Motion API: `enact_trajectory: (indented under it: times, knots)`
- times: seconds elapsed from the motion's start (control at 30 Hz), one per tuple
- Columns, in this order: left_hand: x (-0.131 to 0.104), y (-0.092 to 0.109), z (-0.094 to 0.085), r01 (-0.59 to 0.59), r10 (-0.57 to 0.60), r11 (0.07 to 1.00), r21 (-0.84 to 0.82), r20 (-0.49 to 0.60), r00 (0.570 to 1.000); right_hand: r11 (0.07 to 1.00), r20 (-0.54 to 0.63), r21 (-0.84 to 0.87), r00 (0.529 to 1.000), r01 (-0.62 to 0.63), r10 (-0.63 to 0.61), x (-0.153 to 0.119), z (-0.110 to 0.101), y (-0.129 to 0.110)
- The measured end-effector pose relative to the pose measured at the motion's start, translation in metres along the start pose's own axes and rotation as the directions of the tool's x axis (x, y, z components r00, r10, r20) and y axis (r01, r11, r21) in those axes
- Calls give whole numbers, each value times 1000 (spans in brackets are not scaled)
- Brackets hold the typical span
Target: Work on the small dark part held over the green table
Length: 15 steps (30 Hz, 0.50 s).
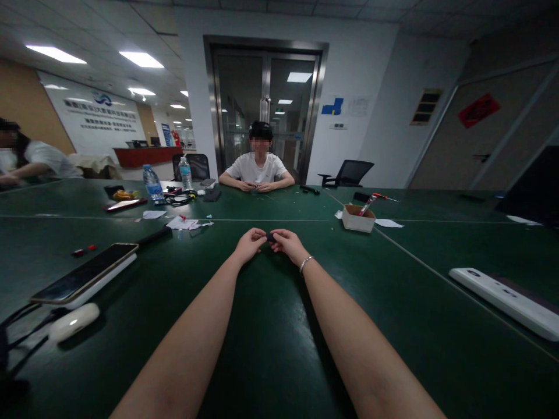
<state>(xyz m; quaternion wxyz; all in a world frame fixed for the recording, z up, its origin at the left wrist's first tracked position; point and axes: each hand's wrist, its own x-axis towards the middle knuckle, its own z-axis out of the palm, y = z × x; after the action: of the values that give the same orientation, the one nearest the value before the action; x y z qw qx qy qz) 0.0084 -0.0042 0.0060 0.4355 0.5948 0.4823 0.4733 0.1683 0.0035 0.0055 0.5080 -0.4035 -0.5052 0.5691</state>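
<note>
Found bare left hand (250,245) and bare right hand (290,244) pinching one small dark object (270,237) from either side. Located same over glossy dark-green tabletop (271,331), left of small off-white open-topped box (357,222).

The green table (271,349) supports two plastic bottles (152,185) and loose papers (154,215) at left, an open box (358,222) right of centre, an elongated white device (502,299) at far right.

Slim silver-coloured bracelet (305,264) round right wrist (302,257); bare forearms (349,320), bare hands (249,246).
</note>
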Motion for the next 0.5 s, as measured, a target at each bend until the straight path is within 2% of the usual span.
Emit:
enact_trajectory:
  times: [0.33,0.5]
  knots:
    - [7,-6,-1,59,-59,998,29,28,998,1000,24,-13,1000,2,-2,-1,0,-1]
    - [5,-5,-2,25,-26,999,33,33,999,1000,32,-3,999,10,-10,2,-2,1]
